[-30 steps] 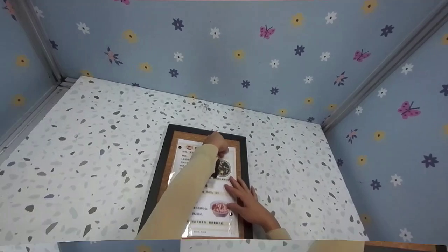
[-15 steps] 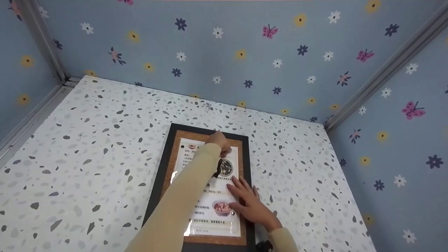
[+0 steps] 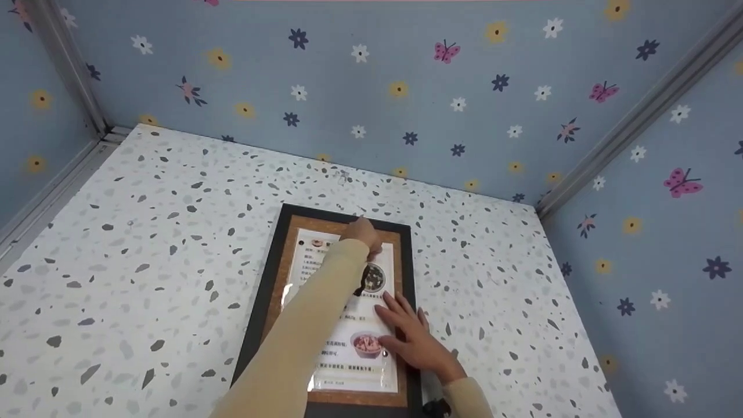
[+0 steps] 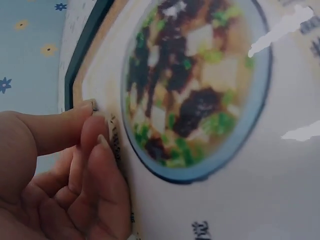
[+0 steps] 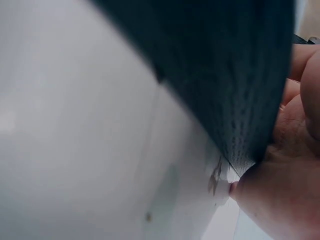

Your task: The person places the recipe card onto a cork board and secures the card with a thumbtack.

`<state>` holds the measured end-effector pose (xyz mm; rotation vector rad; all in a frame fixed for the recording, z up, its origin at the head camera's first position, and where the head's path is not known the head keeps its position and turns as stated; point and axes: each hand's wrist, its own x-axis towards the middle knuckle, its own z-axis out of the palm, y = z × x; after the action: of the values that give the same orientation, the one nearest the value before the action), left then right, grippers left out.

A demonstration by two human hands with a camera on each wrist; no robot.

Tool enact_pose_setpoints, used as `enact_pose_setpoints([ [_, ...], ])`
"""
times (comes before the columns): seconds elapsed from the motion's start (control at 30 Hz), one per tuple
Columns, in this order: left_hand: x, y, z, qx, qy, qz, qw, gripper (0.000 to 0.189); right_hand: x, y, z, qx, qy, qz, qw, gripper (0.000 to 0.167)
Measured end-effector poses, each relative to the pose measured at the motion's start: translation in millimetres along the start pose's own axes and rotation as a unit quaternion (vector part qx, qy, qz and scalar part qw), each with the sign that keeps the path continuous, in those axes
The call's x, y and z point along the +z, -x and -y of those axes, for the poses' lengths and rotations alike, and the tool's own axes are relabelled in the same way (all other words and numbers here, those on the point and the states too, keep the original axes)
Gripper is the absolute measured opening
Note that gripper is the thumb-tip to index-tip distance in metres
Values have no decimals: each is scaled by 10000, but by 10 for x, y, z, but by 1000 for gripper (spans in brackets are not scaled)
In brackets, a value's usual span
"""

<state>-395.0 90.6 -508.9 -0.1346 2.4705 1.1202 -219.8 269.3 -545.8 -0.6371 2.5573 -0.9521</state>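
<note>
A cork board (image 3: 360, 397) in a black frame (image 3: 255, 325) lies on the speckled surface, bearing a printed recipe sheet (image 3: 354, 376) with food pictures under a shiny cover. My left hand (image 3: 361, 235) reaches across to the sheet's upper right corner. In the left wrist view, its thumb and forefinger pinch a tiny dark pin, mostly hidden by the fingertips (image 4: 89, 106), beside the soup picture (image 4: 195, 75). My right hand (image 3: 417, 341) rests with spread fingers on the sheet and the frame's right side. In the right wrist view, one fingertip (image 5: 234, 189) meets the white surface by the frame's edge.
The white speckled tabletop (image 3: 174, 249) extends on both sides of the board. Blue flowered panels (image 3: 348, 87) with metal corner posts (image 3: 627, 116) enclose it. Small dark round pin heads show at the sheet's upper left (image 3: 300, 242) and lower right (image 3: 384, 353).
The head view has shifted slightly, showing more of the board's lower edge. Both hands keep their places on the board.
</note>
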Motion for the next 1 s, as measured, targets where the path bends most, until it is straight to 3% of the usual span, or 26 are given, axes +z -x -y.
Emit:
enact_pose_setpoints([
  [0.2,42,5,113,232,-227,-683,9971,64,1,-24,9,-99,-18,-5,9999,61],
  [0.43,94,-45,221,754,-660,-1197,9877,46,-21,-141,-28,-254,40,12,9997,60],
  [0.53,12,-68,269,959,-875,-1112,9853,50,-24,-269,-37,-275,115,66,9995,60],
  [0.67,-166,-75,367,1083,-508,-530,9914,55,-34,-427,-81,-343,221,124,9991,60],
  [0.77,-321,-43,553,1320,-199,-202,9908,43,-49,-533,-139,-361,219,196,9989,59],
  [0.87,-491,67,824,1677,-310,-304,9849,29,-73,-622,-208,-301,173,261,9991,59],
  [1.0,-648,314,1146,2008,-587,-716,9753,24,-134,-516,-326,-70,172,75,9998,60],
])
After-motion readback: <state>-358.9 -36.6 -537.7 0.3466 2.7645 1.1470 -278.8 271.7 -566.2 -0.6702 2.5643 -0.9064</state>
